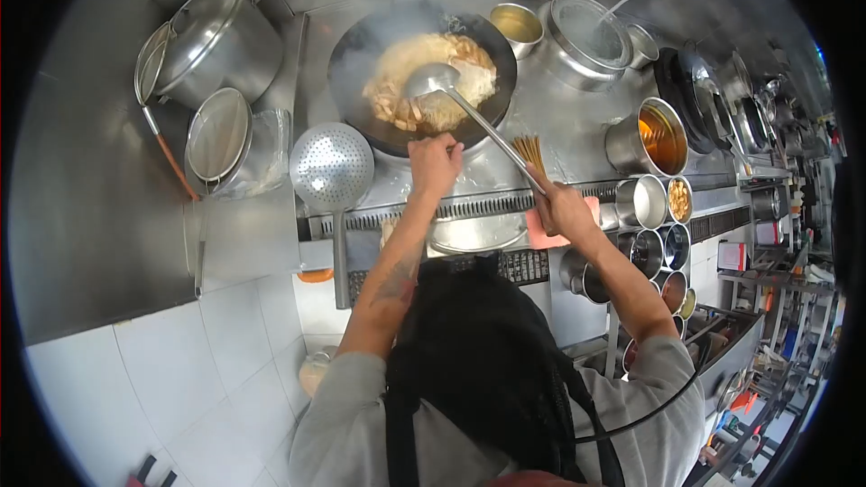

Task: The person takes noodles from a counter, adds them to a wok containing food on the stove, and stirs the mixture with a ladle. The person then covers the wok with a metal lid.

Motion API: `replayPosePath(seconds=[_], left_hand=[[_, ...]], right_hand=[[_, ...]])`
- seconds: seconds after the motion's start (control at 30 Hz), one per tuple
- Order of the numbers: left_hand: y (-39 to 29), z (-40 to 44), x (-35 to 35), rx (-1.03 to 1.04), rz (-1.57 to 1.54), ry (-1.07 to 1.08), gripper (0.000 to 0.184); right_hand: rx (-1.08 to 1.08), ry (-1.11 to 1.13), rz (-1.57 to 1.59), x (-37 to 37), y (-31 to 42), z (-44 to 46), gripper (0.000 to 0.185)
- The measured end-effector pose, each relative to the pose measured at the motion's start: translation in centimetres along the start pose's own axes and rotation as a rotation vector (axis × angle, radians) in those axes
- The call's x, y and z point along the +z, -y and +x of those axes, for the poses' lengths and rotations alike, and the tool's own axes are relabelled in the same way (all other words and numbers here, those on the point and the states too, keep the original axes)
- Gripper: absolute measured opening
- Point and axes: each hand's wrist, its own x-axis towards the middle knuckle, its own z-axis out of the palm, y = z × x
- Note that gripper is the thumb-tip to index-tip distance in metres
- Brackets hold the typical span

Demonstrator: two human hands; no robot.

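Observation:
A dark wok (347, 81) sits on the stove, with pale noodle-like strands and browned pieces of food (397, 99) steaming inside. My left hand (436, 165) is closed at the wok's near rim; its fingertips are partly hidden. My right hand (564, 212) grips the long handle of a metal ladle (487, 126), whose bowl rests on the food. Just below my right hand lies a pink cloth (546, 233). A bamboo brush (528, 151) stands beside the ladle handle.
Left of the wok lies a perforated skimmer (332, 165), near a large lidded pot (221, 41) and a sieve (219, 135). Behind and right are a small pot of liquid (517, 25), a strainer over a pot (591, 32), a pot of amber oil (663, 140) and several seasoning containers (645, 203).

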Motion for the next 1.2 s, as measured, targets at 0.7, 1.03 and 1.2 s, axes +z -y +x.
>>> replayPosePath(seconds=[0.7,1.03,1.2], left_hand=[[-1.5,-25.1,27.4,-0.044,-0.048,1.038,0.056],[2.2,-26.2,32.0,-0.011,0.076,0.492,0.032],[2.9,-26.2,31.8,0.061,0.095,0.555,0.031]], right_hand=[[0.410,0.143,0.854,-8.2,-3.7,-5.5,0.056],[0.537,0.015,1.505,-10.7,-7.8,-4.0,0.033],[0.408,0.097,2.332,-15.2,-17.2,6.8,0.035]])
